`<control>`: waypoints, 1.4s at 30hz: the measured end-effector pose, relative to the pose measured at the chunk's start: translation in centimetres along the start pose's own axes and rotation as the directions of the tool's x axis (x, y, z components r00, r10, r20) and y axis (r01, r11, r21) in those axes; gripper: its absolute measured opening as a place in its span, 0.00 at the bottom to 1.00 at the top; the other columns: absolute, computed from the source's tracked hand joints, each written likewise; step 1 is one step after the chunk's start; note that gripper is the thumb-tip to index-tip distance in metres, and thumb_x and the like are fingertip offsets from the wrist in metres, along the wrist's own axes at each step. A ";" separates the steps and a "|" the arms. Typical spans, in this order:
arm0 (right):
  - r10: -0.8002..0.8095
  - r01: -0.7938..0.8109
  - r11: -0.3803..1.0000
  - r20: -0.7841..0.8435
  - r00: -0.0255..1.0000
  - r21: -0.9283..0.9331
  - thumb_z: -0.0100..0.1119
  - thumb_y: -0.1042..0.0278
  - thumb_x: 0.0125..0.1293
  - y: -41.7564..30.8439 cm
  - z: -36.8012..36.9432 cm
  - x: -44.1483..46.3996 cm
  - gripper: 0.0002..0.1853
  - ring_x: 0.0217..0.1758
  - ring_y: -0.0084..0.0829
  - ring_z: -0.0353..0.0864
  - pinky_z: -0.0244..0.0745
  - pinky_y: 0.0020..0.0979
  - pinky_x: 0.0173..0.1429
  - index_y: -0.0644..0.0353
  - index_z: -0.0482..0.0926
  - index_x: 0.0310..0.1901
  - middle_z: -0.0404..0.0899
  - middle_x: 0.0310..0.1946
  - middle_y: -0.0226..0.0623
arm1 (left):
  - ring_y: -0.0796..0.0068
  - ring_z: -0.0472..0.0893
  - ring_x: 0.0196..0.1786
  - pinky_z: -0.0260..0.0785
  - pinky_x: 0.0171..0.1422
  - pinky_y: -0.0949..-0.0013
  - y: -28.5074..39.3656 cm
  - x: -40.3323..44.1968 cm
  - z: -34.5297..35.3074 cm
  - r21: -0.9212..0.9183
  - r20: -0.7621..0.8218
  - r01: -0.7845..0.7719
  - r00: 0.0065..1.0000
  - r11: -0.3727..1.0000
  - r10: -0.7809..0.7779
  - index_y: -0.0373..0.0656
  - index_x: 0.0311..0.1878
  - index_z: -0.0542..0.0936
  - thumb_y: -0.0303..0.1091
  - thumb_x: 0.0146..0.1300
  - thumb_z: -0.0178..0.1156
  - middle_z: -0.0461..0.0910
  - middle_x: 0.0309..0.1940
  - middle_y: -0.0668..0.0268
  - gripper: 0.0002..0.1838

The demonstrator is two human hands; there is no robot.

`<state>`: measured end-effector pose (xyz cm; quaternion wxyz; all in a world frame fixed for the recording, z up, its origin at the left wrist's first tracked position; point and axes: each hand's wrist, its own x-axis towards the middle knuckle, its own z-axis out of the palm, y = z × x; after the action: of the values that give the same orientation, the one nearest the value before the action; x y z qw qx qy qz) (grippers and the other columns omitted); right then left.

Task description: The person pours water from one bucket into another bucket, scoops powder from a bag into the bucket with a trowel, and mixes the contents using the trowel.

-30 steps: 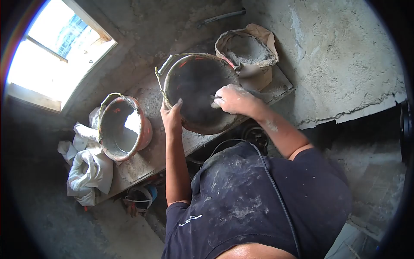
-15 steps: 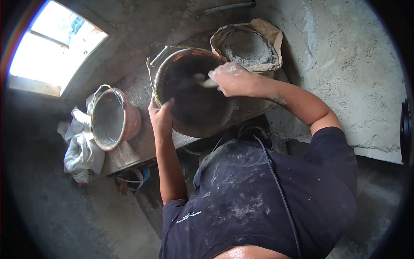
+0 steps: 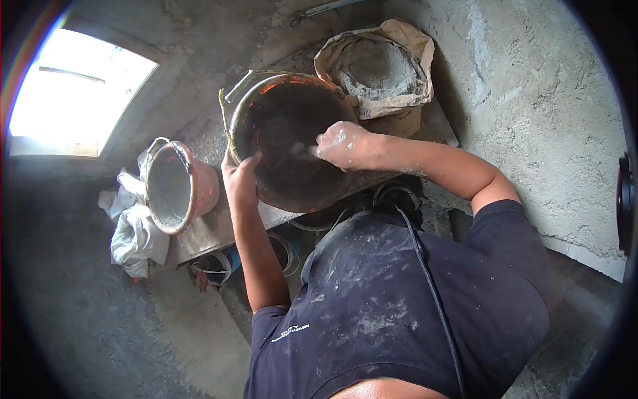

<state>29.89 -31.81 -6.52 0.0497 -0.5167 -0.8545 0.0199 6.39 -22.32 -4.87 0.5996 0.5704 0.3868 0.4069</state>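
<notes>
The large bucket (image 3: 282, 188) is sitting at the middle of the scene by the near edge of the tabletop (image 3: 209, 226), its round mouth facing up toward the viewer. Its interior is looking dark and dull, with orange-red patches showing along the far rim. A thin, crooked handle (image 3: 224, 120) is curving around its left side.

The left hand (image 3: 240, 178) is holding the bucket's left rim, the thumb lying over the inner edge and the other fingers hiding outside. The right hand (image 3: 342, 145) is reaching over the mouth, its grip closing around a small tool (image 3: 305, 150), too blurred to identify. Pale grey smears are marking the knuckles.

Just beyond the bucket to the right, a creased brown paper bag (image 3: 407, 33) is standing with its mouth rolled wide, holding crumbly grey powder (image 3: 392, 74). To the left, a smaller orange bucket (image 3: 207, 189) with a grey-coated inside is resting near crumpled white sacks (image 3: 138, 234).

Nearest, a dark shirt (image 3: 365, 292) is showing chalky stains. On the right, a rough, pitted grey wall (image 3: 531, 126) is rising.
</notes>
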 end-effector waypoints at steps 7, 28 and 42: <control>0.026 -0.023 1.000 0.217 0.976 -0.015 0.69 0.72 0.51 2.4 -3.8 -1.3 0.18 0.44 0.41 0.89 0.83 0.40 0.47 0.54 0.86 0.47 0.87 0.35 0.39 | 0.74 0.81 0.48 0.72 0.58 0.71 0.6 -0.1 0.6 -0.015 -0.010 0.023 1.000 1.000 -0.023 0.32 0.59 0.79 0.21 0.56 0.58 0.84 0.48 0.64 0.24; 0.154 -0.153 0.983 -0.005 0.988 0.100 0.59 0.72 0.62 0.2 0.4 -4.6 0.10 0.38 0.43 0.89 0.84 0.40 0.41 0.61 0.87 0.42 0.86 0.28 0.44 | 0.70 0.81 0.56 0.68 0.67 0.67 0.8 1.2 1.2 -0.039 0.010 0.007 1.000 0.999 -0.007 0.32 0.64 0.76 0.21 0.59 0.59 0.83 0.54 0.60 0.27; 0.225 -0.250 0.909 0.111 0.968 0.332 0.68 0.70 0.56 0.8 0.2 -4.4 0.15 0.37 0.50 0.88 0.82 0.46 0.44 0.50 0.87 0.47 0.86 0.31 0.48 | 0.69 0.85 0.48 0.77 0.56 0.66 1.3 1.5 1.4 -0.035 -0.009 0.056 0.998 0.998 -0.057 0.34 0.61 0.78 0.23 0.59 0.63 0.85 0.49 0.60 0.24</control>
<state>32.61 -35.33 -7.07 0.1062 -0.5991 -0.7698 0.1928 8.20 -21.43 -3.56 0.6187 0.5468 0.3986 0.3991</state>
